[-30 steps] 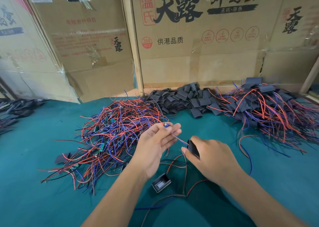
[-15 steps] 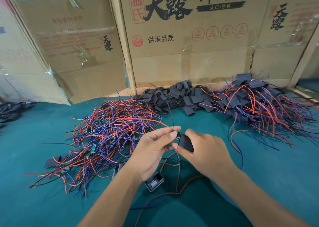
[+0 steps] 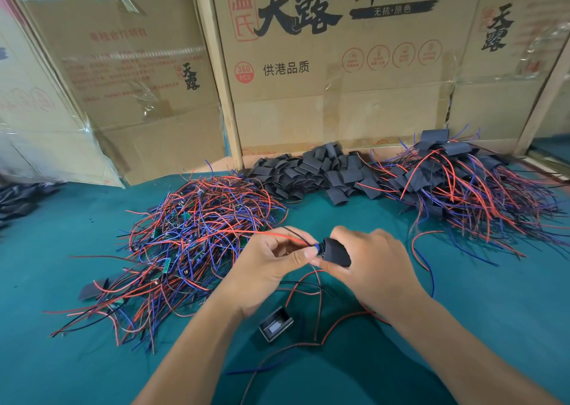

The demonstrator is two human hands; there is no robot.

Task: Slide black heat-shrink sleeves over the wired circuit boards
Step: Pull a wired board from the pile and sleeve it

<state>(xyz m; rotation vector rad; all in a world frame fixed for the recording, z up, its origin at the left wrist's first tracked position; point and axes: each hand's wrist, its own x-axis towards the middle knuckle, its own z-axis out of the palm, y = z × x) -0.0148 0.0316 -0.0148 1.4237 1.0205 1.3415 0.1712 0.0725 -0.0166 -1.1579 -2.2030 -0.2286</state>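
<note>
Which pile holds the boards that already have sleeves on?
The far-right pile: black sleeves sit among its wires. The left pile shows bare green boards.

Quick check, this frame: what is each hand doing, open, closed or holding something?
Left hand: closed, pinching the wired circuit board at its wire end.
Right hand: closed, gripping the black heat-shrink sleeve, whose mouth meets the board.

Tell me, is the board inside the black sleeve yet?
Partly in: the black sleeve in the right hand covers most of it; a blue bit still shows at its mouth.
</note>
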